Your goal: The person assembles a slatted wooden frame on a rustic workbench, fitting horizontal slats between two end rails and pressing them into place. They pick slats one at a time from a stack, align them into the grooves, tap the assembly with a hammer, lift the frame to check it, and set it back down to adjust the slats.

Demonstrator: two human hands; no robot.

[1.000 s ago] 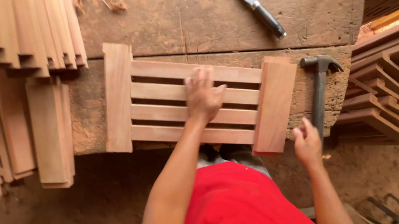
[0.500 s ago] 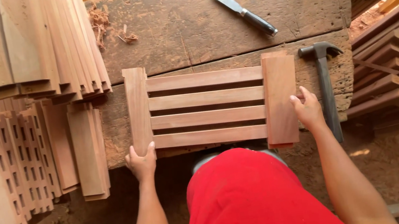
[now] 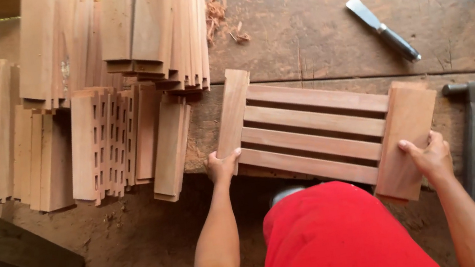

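A slatted wooden panel lies on the worn workbench, with several horizontal slats set between two upright end boards. My left hand grips the lower end of the left upright board. My right hand grips the lower part of the right upright board, thumb on its face. The panel sits tilted, its near edge over the bench's front edge. My red shirt fills the bottom centre.
A chisel with a dark handle lies on the bench behind the panel. A hammer rests at the right. Stacks of cut boards and notched boards lie at the left. Wood shavings sit near the stacks.
My left hand left the slats and took the left upright's lower end. My right hand came up onto the right upright. The panel now sits tilted.
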